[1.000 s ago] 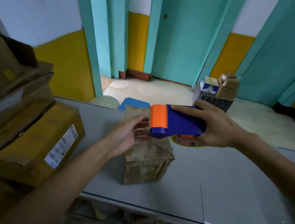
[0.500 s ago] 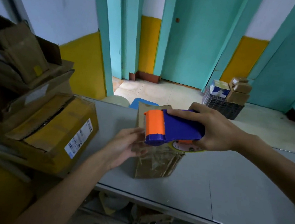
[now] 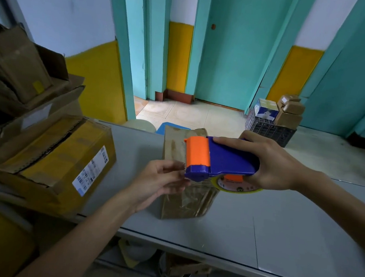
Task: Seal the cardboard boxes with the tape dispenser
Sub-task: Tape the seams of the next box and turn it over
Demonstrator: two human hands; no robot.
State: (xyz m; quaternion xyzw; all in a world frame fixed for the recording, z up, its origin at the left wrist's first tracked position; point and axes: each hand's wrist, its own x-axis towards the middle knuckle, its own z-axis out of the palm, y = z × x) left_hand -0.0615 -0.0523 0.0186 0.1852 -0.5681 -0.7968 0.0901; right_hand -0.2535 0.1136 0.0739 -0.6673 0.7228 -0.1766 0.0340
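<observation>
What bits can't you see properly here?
All head view:
Small brown cardboard box: top hidden by blue-and-orange plastic tape dispenser.
Yellow tape roll: mostly covered by dispenser and right hand.
White label on yellow cardboard box: print too small.
Left hand: whether it pinches tape, too blurred.

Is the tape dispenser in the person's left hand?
No, the right hand grips the tape dispenser, while the left hand is beside its orange end.

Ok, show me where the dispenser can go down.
Bare table right of the small taped box, out to the near edge; a narrower strip between it and the yellow box. Far left is crowded with stacked cartons.
</observation>
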